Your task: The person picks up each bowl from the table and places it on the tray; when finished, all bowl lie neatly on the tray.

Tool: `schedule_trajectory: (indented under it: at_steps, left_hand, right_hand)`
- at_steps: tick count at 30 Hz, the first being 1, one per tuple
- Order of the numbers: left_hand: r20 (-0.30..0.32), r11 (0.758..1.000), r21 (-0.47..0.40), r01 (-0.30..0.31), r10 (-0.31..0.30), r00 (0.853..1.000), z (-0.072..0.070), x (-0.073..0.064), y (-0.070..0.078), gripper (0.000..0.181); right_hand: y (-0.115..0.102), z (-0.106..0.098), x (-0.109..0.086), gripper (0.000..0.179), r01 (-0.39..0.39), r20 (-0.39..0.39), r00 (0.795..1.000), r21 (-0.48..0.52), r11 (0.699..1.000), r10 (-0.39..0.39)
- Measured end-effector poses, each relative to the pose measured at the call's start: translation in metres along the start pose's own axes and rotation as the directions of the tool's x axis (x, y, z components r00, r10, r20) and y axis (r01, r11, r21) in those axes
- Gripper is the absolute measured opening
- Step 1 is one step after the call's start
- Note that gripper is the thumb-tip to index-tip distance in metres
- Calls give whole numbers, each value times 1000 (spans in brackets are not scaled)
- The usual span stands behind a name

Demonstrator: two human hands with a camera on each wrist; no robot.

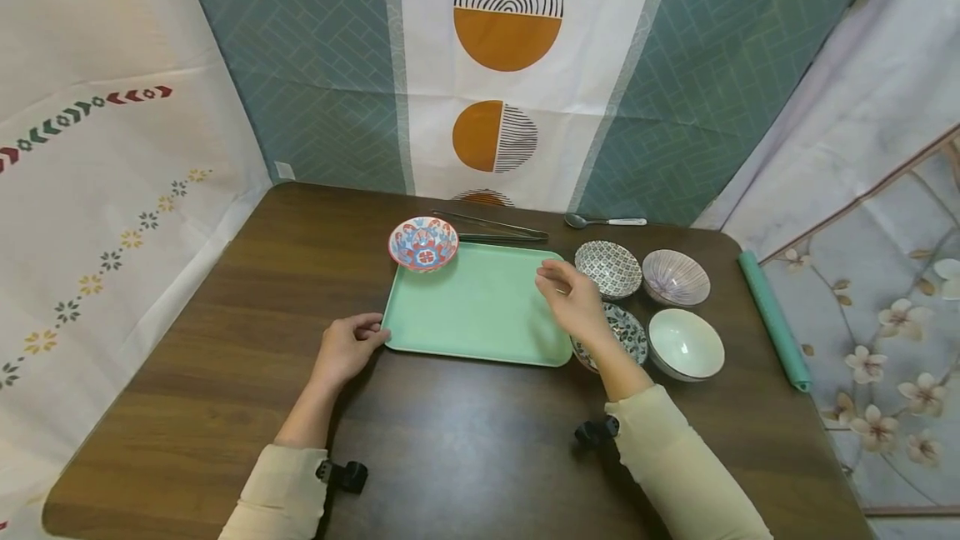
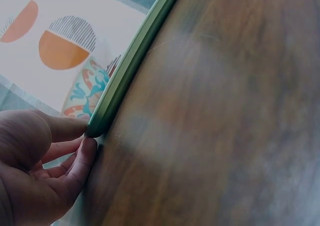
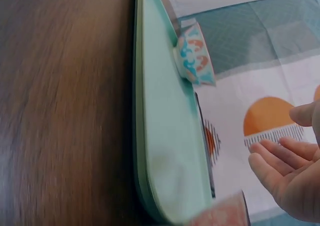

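Note:
At the near left corner of a mint-green tray (image 1: 472,311), my left hand (image 1: 347,348) pinches the rim between thumb and fingers, as the left wrist view shows close up. My right hand (image 1: 573,302) hovers over the tray's right end, holding nothing. Its fingers (image 3: 272,158) are slightly bent and apart from the thumb in the right wrist view. A red-and-blue patterned bowl (image 1: 423,245) sits upright in the tray's far left corner. Partly hidden under my right forearm is a bowl with a dark floral pattern (image 1: 626,333), beside the tray.
Right of the tray stand a black-and-white patterned bowl (image 1: 607,269), a purple-striped bowl (image 1: 676,277) and a plain pale bowl (image 1: 686,344). Tongs (image 1: 495,227) and a spoon (image 1: 603,221) lie behind. A green roll (image 1: 775,322) lies along the table's (image 1: 450,448) right edge.

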State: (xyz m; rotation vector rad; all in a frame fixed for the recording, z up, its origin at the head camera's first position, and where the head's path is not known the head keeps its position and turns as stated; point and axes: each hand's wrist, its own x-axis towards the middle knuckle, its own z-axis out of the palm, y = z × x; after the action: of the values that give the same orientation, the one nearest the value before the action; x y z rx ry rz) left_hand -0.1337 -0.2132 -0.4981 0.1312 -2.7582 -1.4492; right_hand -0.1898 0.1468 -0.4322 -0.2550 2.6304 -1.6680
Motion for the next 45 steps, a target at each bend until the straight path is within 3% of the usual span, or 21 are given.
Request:
schedule_trajectory:
  at_steps: [7, 12, 25, 32, 37, 41, 45]
  left_hand:
    - [1, 1000, 9, 5, -5, 1000, 0, 0, 0, 35]
    - [1, 1000, 3, 1, -1, 1000, 0, 1, -1, 35]
    - [-27, 999, -16, -36, 36, 999, 0, -1, -1, 31]
    - [-21, 999, -32, -37, 36, 999, 0, -4, -2, 32]
    - [-28, 998, -46, -47, 46, 999, 0, -6, -2, 31]
    - [-31, 997, -51, -54, 53, 998, 1, -5, -2, 30]
    - [-22, 997, -57, -45, 44, 999, 1, -5, -4, 31]
  right_hand:
    - [8, -20, -8, 39, 57, -67, 996, -28, 998, -59]
    - [14, -34, -14, 36, 87, -128, 987, -113, 990, -102]
    - [48, -85, -36, 31, 129, -263, 942, -286, 950, -208]
    - [63, -115, -51, 28, 75, -364, 897, -434, 898, -251]
    - [78, -137, -58, 28, 29, -439, 860, -465, 885, -258]
    - [89, -152, -64, 31, -17, -467, 852, -476, 879, -236]
    - [99, -162, -69, 31, -62, -461, 866, -488, 870, -196]
